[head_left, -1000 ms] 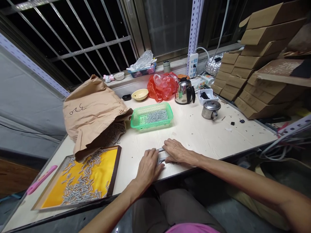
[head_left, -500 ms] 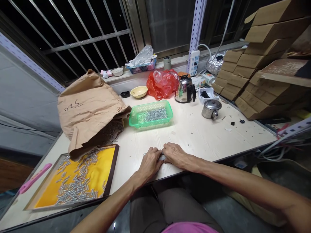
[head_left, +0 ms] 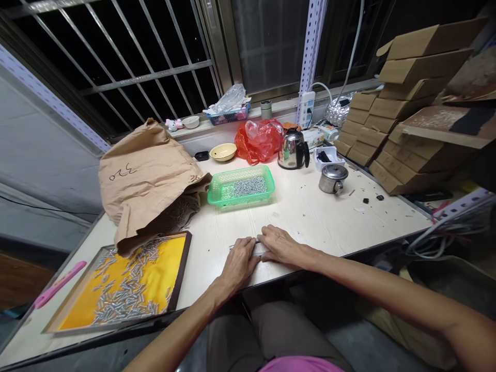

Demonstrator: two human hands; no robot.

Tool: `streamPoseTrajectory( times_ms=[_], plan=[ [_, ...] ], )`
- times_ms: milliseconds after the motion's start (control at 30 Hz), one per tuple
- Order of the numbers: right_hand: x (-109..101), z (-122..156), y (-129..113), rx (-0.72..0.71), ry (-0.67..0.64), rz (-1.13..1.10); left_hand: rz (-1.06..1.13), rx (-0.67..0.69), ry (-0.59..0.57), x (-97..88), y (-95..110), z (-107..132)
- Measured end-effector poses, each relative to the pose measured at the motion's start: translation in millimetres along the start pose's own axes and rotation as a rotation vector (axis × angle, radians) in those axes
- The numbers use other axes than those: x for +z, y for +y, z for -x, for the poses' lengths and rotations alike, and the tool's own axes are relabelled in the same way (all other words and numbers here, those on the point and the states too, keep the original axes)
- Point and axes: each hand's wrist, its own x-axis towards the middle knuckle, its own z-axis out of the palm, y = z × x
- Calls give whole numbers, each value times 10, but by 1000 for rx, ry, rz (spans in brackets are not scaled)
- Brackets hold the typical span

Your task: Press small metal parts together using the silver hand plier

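Observation:
Both my hands rest side by side at the near edge of the pale table (head_left: 333,222). My left hand (head_left: 239,262) lies palm down with its fingers bent over a small flat metal piece (head_left: 258,249). My right hand (head_left: 279,244) covers the right end of the same piece, fingers stretched flat on it. Most of the piece is hidden under the hands. A green plastic basket (head_left: 241,187) holding several small silver cylinders stands beyond the hands. At the near left lies a framed yellow tray (head_left: 120,287) strewn with the same silver cylinders.
A brown paper sack (head_left: 143,175) spills cylinders onto the tray. At the back stand a yellow bowl (head_left: 222,151), a red plastic bag (head_left: 259,138), a steel kettle (head_left: 293,149) and a lidded steel mug (head_left: 332,179). Cardboard boxes (head_left: 403,103) are stacked at right. A pink strip (head_left: 58,284) lies far left.
My hands have drawn closer together over the metal piece, so that less of it shows between them. The view has shifted slightly; nothing else on the table has moved.

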Motion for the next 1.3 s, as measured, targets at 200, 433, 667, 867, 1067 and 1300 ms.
streamPoseTrajectory(
  times_ms=[200, 433, 667, 867, 1067, 1300],
  plan=[
    [72, -40, 187, 30, 59, -65, 47, 25, 202, 304, 223, 290],
    [127, -370, 346, 29, 62, 49, 39, 18, 217, 455, 457, 350],
    [-51, -482, -223, -287, -11, 33, 129, 31, 225, 448, 438, 377],
    [171, -476, -601, -618, -53, 59, 249, 45, 203, 216, 670, 800],
    [235, -465, -579, -696, 176, -381, 58, -485, 509, -382, 1, 1405],
    [-400, -865, -83, -381, 822, -437, -234, -964, -75, -772, -570, 1498]
  ],
)
